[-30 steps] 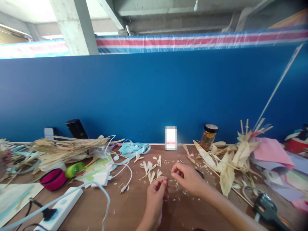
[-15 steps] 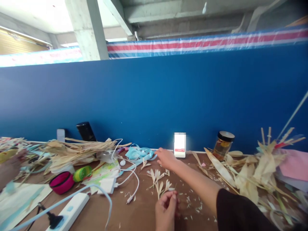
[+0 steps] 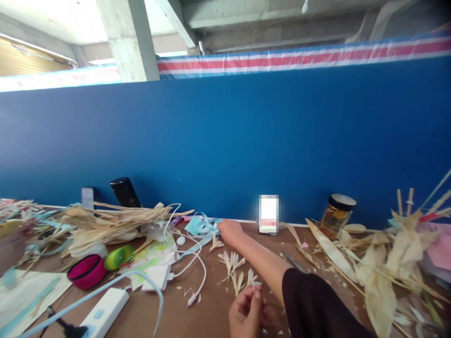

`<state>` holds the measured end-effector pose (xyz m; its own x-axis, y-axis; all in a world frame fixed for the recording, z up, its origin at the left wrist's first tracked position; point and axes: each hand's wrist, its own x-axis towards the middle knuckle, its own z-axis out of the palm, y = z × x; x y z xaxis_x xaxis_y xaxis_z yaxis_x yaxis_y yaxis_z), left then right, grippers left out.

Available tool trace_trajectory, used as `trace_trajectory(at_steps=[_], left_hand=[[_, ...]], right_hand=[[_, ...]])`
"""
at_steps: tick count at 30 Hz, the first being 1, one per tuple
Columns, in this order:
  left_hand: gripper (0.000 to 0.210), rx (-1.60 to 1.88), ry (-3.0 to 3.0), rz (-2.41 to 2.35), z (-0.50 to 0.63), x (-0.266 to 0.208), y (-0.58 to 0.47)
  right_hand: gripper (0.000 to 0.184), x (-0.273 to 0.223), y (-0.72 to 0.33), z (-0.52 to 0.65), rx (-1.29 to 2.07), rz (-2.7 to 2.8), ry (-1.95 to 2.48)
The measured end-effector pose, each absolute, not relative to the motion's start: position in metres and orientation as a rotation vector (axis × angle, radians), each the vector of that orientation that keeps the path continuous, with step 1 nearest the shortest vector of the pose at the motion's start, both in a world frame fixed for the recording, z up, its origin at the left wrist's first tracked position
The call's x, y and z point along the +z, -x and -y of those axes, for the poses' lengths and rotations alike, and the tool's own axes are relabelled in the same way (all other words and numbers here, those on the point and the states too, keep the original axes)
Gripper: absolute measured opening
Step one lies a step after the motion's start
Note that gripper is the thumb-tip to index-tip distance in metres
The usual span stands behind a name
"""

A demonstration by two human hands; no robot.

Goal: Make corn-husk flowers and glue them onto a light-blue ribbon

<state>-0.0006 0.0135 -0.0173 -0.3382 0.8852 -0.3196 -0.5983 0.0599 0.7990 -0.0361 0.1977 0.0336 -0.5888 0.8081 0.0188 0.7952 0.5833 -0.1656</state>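
My right hand (image 3: 230, 233) reaches forward across the table, its fingers closed on the edge of a bunch of light blue ribbon (image 3: 202, 226) near the partition. Closer to me, my left hand (image 3: 246, 307) is held in a pinch with the palm turned inward. A small pale bit shows at its fingertips, too small to name. Just beyond the left hand lie dried corn-husk pieces (image 3: 230, 263) cut into petal-like sprays. One more husk spray (image 3: 215, 242) rests between the ribbon and my right forearm.
A phone-like device (image 3: 268, 216) leans by the partition (image 3: 225, 141). Right of it are a lidded jar (image 3: 334, 218) and loose husks (image 3: 384, 281). To the left are a white cable (image 3: 202, 270), power strip (image 3: 105, 312), pink band roll (image 3: 87, 272) and a blurred person's hand (image 3: 10, 244).
My right hand has moved slightly left, further into the blue ribbon. My left hand stays pinched near the husk sprays. The view has shifted a little.
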Motion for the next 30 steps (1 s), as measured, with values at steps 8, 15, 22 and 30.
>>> trace_trajectory(at_steps=[8,15,22,30], left_hand=[[0.047,1.568,-0.467,-1.111,-0.012,-0.019,0.0],[0.046,1.51,-0.561,-1.118,-0.009,-0.023,0.002],[0.039,1.495,-0.619,-1.102,-0.005,-0.013,0.005],[0.037,1.491,-0.625,-1.105,-0.001,-0.003,0.006]], right_hand=[[0.025,0.037,0.022,-0.197,0.389,2.386,1.422],[0.017,0.055,-0.002,-0.189,0.579,2.015,1.353],[0.019,0.08,-0.047,-0.168,0.767,1.758,1.132],[0.018,0.125,-0.117,-0.127,0.749,1.563,0.999]])
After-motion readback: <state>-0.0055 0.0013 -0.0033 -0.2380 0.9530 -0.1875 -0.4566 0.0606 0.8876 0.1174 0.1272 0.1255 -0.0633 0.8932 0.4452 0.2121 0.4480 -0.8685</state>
